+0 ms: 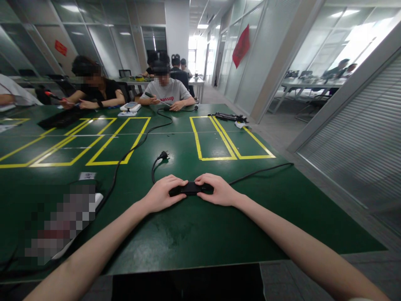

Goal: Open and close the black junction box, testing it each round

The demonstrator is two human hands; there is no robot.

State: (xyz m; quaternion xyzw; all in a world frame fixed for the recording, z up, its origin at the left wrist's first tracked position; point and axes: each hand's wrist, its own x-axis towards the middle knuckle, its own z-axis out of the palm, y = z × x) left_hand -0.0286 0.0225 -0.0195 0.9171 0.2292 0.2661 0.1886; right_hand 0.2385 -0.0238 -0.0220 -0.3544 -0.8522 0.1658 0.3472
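Note:
A black power adapter (191,188) lies low over the green table, held at both ends. My left hand (166,193) grips its left end with the fingers on the far side and the thumb on the near side. My right hand (217,190) grips the right end in the same way. From the left end a short black cord (153,169) curves away to a plug (163,155), which rests on the table with its prongs pointing right. A thin black cable (263,170) runs from the right end towards the table's right edge.
On the green table (300,209), yellow tape rectangles (217,159) are marked. A long black cable (134,147) crosses the left half, near a blurred, white-edged object (65,225). A folded black tripod (227,117) lies at the far right. Two people (167,90) (97,88) work across the table.

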